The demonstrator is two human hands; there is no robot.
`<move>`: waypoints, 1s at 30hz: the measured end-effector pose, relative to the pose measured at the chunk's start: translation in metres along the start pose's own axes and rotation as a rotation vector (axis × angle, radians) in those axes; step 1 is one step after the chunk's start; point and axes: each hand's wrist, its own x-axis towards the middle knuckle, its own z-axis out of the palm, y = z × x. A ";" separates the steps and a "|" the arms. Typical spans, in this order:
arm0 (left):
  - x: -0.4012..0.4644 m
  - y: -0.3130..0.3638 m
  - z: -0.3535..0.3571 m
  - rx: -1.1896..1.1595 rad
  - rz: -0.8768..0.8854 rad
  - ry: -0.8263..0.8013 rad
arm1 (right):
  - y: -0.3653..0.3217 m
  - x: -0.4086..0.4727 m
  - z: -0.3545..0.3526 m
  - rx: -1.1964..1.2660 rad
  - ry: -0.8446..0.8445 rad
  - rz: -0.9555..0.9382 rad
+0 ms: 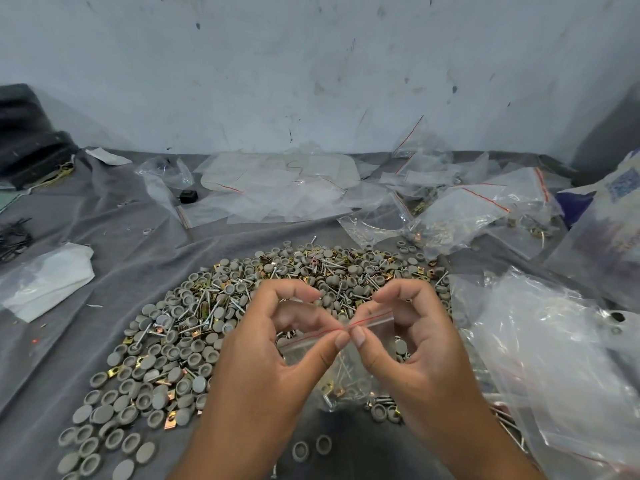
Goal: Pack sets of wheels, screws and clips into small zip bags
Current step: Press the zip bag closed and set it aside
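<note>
Two hands, left hand [277, 344] and right hand [412, 341], pinch the red-lined top of a small zip bag [341, 368], thumbs meeting, likely pressing it sealed. The bag hangs above the near edge of the heap of wheels, screws and clips [207, 327]; filled bags [460, 216] lie beyond the heap.

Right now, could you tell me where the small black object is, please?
In the head view, the small black object lies far left of centre on the grey cloth, beside the empty clear bags.

Soft even light, edges bowed — perhaps hazy
</note>
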 end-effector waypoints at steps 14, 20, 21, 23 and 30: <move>0.000 -0.002 -0.006 0.057 -0.018 0.058 | -0.018 0.007 -0.012 -0.266 -0.111 -0.010; 0.001 -0.004 -0.007 0.063 -0.091 0.124 | -0.026 0.063 -0.020 -0.351 -0.031 0.063; 0.001 -0.004 -0.009 0.055 -0.094 0.160 | -0.027 0.083 -0.027 -0.363 0.023 0.071; 0.001 -0.005 -0.015 0.017 -0.121 0.218 | -0.030 0.125 -0.050 -0.388 0.185 0.067; 0.001 -0.005 -0.031 0.012 -0.204 0.278 | -0.031 0.168 -0.138 -0.615 0.537 0.289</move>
